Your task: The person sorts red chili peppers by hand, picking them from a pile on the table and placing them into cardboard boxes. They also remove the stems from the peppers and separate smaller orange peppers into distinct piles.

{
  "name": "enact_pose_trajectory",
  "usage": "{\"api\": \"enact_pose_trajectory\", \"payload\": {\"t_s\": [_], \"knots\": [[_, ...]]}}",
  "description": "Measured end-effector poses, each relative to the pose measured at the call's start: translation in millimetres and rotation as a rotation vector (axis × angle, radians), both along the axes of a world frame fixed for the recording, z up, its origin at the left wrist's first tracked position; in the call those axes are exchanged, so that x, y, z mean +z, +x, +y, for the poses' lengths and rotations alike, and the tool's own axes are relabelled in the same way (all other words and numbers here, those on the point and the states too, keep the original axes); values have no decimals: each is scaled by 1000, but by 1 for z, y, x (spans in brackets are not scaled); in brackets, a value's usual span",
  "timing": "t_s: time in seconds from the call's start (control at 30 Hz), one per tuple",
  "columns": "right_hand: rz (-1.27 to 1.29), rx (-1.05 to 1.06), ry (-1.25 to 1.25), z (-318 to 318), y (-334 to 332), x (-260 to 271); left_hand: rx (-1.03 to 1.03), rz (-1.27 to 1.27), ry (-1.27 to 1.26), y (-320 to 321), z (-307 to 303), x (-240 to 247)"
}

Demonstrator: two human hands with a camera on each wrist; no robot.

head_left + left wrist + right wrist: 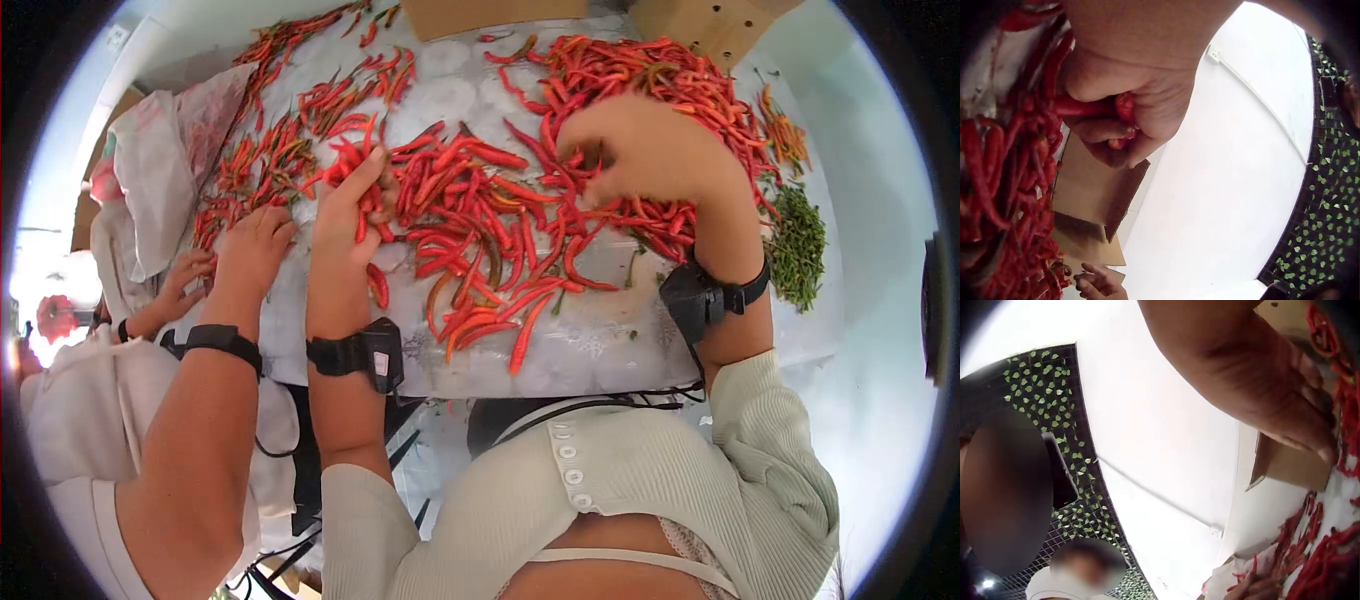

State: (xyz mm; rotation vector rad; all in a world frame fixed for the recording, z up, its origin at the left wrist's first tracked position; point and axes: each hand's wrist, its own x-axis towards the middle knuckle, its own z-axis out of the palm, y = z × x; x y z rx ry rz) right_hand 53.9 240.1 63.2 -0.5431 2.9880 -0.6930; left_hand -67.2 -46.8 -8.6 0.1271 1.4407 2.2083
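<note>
My left hand [352, 205] curls round several red chilies [362, 222] left of the central pile; in the left wrist view the hand [1129, 94] has a red chili [1079, 106] between its curled fingers. Over the large heap of red chilies [620, 75] at the right is my right hand [655, 150], fingers bent down among them and a little blurred. In the right wrist view the right hand [1272, 387] reaches to the chilies [1350, 419]; whether it grips any cannot be told. Loose chilies [470, 200] lie between both hands.
Another person's hands [255, 245] work at smaller chili piles [265, 165] on the left, beside a pale bag [150, 170]. Green stems [797, 245] lie at the right edge near orange chilies [783, 130]. Cardboard boxes [490, 15] stand at the far side of the table [600, 355].
</note>
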Motion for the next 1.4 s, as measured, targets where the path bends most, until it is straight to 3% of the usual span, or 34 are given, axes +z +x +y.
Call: {"api": "enact_pose_trajectory", "payload": {"t_s": [0.1, 0.2, 0.3, 0.5, 0.6, 0.7, 0.73, 0.83, 1.03, 1.13, 1.4], "knots": [[-110, 122, 41, -43, 2, -10, -51, -3, 15, 0, 1, -2], [-208, 76, 156, -77, 0, -24, -87, -9, 40, 0, 1, -4], [-29, 132, 12, -82, -6, -38, -85, 1, 2, 1, 0, -1], [216, -70, 41, -79, -18, -48, -120, 25, 22, -3, -3, -3], [49, -85, -114, -90, -18, -37, -101, 19, 13, -3, -3, -2], [25, 19, -122, -106, -13, -48, -87, 43, -48, -2, -2, -2], [64, -35, -125, -113, -9, -56, -101, 40, -49, -2, -2, -2], [108, 15, -84, -105, -15, -58, -127, 30, -37, -2, -3, -2], [169, -93, -68, -80, -24, -61, -130, -5, -19, -5, -4, -4], [15, -48, -88, -89, -21, -50, -138, 6, -24, -5, -4, -3], [99, -30, 48, -88, -17, -58, -160, -14, 35, -7, -6, -6]]}}
